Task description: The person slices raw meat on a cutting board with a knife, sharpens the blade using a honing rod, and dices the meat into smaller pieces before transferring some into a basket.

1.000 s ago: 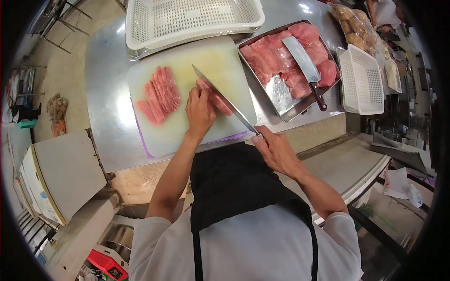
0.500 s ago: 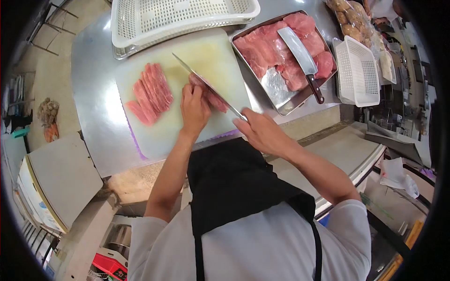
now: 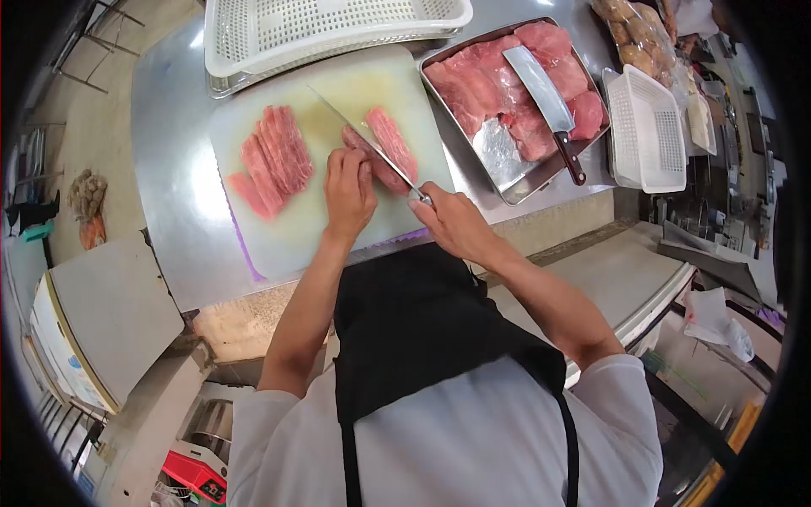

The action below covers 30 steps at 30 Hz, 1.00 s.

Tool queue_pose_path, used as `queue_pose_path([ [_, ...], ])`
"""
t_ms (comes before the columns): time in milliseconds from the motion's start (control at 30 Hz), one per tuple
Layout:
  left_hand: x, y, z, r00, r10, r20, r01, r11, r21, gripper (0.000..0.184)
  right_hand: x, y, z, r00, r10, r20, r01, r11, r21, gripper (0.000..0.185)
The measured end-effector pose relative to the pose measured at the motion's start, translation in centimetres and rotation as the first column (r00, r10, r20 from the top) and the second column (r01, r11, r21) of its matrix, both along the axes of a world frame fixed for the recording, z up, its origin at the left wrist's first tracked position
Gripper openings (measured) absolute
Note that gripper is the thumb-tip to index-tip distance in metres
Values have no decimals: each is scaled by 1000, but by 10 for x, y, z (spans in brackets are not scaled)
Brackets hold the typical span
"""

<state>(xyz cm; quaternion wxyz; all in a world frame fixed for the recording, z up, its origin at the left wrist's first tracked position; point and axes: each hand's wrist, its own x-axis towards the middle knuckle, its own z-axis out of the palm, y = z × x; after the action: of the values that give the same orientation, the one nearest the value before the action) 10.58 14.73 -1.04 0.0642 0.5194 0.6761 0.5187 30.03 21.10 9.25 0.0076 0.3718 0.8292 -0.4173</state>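
Observation:
My right hand (image 3: 452, 221) is closed round the handle of a long knife (image 3: 378, 152), whose blade slants up and left over the white cutting board (image 3: 291, 241). Beneath and beside the blade is a piece of meat (image 3: 388, 176), and my left hand (image 3: 348, 188) presses its bent fingers on the meat's left side. A separate meat slice (image 3: 391, 135) lies just right of the blade. Several cut slices (image 3: 276, 152) rest in an overlapping row on the left of the board.
A metal tray (image 3: 513, 195) holds large meat pieces and a cleaver (image 3: 539, 89). White perforated baskets (image 3: 334, 38) stand behind the board; another white basket (image 3: 649, 135) is at the right, near a bag of brown round items (image 3: 635, 38). Part of another person shows at top right.
A slice now lies apart on the right of the blade. The knife and my right hand have shifted slightly left since the first frame, and the view has moved a little.

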Motion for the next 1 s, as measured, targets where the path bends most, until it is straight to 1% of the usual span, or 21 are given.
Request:
queue_pose_path([
  [67, 1, -6, -2, 1000, -16, 24, 17, 999, -39, 23, 0, -2, 22, 999, -46, 11, 47, 999, -27, 33],
  [133, -1, -6, -4, 999, -20, 33, 23, 996, -91, 27, 8, -3, 63, 997, -45, 66, 52, 994, -95, 33],
  [167, 0, -6, -2, 999, -22, 26, 25, 995, -98, 27, 18, -11, 76, 994, -44, 101, 58, 988, -141, 33],
  [200, -1, -5, 1, 1000, -21, 17, 22, 994, -102, 27, 24, -17, 77, 996, -36, 81, 46, 991, -126, 33],
  [233, -1, -5, 2, 1000, -22, 8, 22, 994, -110, 27, 27, -18, 75, 995, -38, 94, 50, 990, -134, 32],
  [333, -3, -2, -1, 999, -39, 5, 39, 999, -32, 21, 22, -13, 69, 992, -33, 124, 52, 987, -153, 30],
  [400, -3, -2, 3, 998, -57, 31, 59, 997, -41, 19, 8, -5, 66, 990, -4, 140, 28, 986, -167, 29],
  [500, -4, 0, 5, 997, -56, 50, 58, 997, -43, 18, -10, 1, 34, 999, 23, 37, -19, 995, -101, 33],
  [600, -2, -3, 1, 995, -44, 88, 49, 997, -57, 18, -35, 3, 1, 997, 52, 63, -55, 997, 55, 33],
  [700, -1, -8, -1, 993, -33, 113, 43, 996, -84, 18, -38, 3, -3, 998, 50, 39, -53, 994, 93, 33],
  [800, -1, -3, 2, 991, -31, 129, 40, 997, -70, 17, -9, -5, 35, 990, 57, 129, -48, 996, -70, 36],
  [900, -4, -1, -4, 994, -14, 112, 18, 999, -38, 13, 7, -7, -5, 997, 41, 69, -38, 998, -40, 39],
  [1000, -2, -1, -4, 992, -4, 124, 12, 998, -60, 11, -27, 5, -25, 995, 69, 76, -78, 988, 133, 42],
])
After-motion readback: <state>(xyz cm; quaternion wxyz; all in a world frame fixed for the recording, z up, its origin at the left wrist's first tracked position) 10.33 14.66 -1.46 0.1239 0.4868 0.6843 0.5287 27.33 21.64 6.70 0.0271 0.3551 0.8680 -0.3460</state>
